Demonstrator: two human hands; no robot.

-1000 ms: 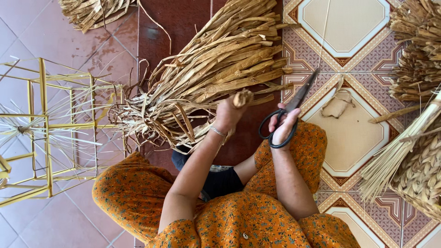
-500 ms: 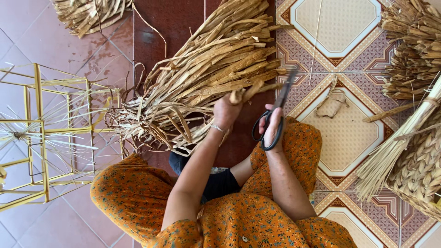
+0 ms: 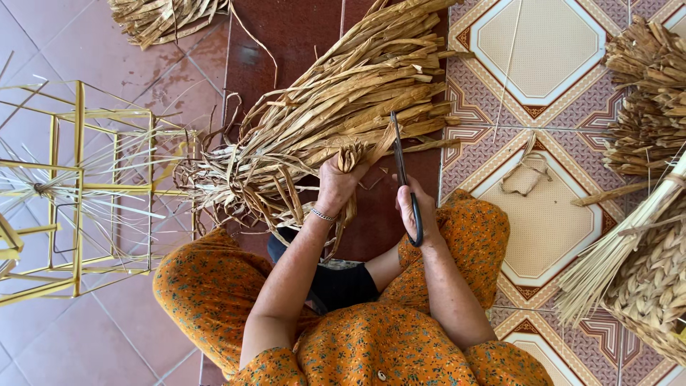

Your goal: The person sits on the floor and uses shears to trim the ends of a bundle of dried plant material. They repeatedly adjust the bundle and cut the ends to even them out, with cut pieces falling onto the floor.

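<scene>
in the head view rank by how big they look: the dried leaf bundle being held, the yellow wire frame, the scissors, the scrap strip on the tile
1. Dried leaf bundle, gripped by the left hand.
2. Yellow wire frame; partly cut off at the edge, so these two are close.
3. Scissors in the right hand.
4. Scrap strip, not much smaller than the scissors.

Bare patterned floor tile [image 3: 550,214] lies open right of the right hand [image 3: 414,211]. The large bundle of dried tan leaf strips [image 3: 343,107] blocks ahead; the yellow wire frame [image 3: 78,186] crowds the left hand's [image 3: 336,182] left.
</scene>
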